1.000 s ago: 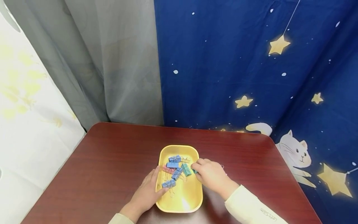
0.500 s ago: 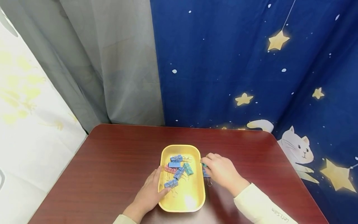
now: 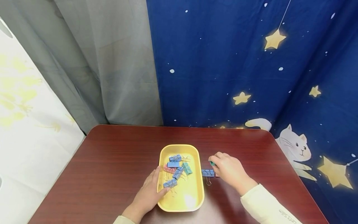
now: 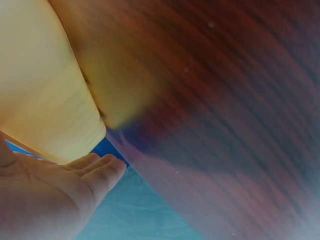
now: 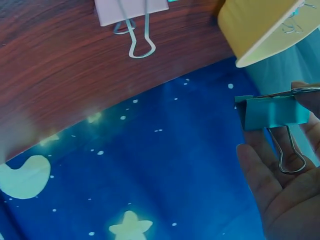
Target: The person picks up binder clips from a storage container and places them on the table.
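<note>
A yellow tray (image 3: 181, 207) stands on the table with blue, green, pink and yellow binder clips in its far and middle parts. My left hand (image 3: 146, 191) rests along its left side, fingers straight against the outer wall and thumb over the rim. To the right of the tray, my right hand (image 3: 230, 171) pinches a green binder clip (image 5: 275, 112) above the table, one wire handle showing below the clip. A blue binder clip (image 3: 208, 173) lies on the table just beside the tray. Next to it, a pink binder clip (image 5: 132, 11) is partly hidden by my right hand in the head view.
The dark red wooden table (image 3: 126, 149) reaches back to a grey curtain (image 3: 128, 77) and a blue curtain (image 3: 207, 77) with stars. Inside the tray, another green binder clip (image 3: 187, 168) lies near the right wall.
My right hand has moved right, from over the tray's right rim to above the table, carrying the green binder clip. The blue clip beside the tray has come into view. My left hand stays.
</note>
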The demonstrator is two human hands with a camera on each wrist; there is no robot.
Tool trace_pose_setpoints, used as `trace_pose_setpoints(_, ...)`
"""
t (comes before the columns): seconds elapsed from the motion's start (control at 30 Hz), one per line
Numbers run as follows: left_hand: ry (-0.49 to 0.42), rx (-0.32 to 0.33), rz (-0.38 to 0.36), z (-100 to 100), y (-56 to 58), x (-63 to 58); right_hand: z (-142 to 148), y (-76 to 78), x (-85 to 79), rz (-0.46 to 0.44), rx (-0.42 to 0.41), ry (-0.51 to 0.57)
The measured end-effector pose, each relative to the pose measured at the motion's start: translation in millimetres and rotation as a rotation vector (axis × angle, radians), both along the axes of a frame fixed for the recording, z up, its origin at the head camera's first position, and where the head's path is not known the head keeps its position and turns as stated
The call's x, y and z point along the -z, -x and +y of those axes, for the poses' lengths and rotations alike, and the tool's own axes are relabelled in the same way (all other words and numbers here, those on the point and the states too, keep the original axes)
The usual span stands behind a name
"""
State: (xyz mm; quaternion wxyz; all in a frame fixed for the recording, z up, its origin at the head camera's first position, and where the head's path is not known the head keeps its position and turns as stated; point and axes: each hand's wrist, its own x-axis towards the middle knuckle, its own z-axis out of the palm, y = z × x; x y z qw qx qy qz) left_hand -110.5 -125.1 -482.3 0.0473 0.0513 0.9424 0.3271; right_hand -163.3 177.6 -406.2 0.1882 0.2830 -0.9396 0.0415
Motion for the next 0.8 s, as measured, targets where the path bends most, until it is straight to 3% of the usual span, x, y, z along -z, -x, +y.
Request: trace_pose_setpoints(0.8,0.011,0.013,0.008,0,-1.0,-2.8,41,2.6,16.0,-0.085,0.147,0.032)
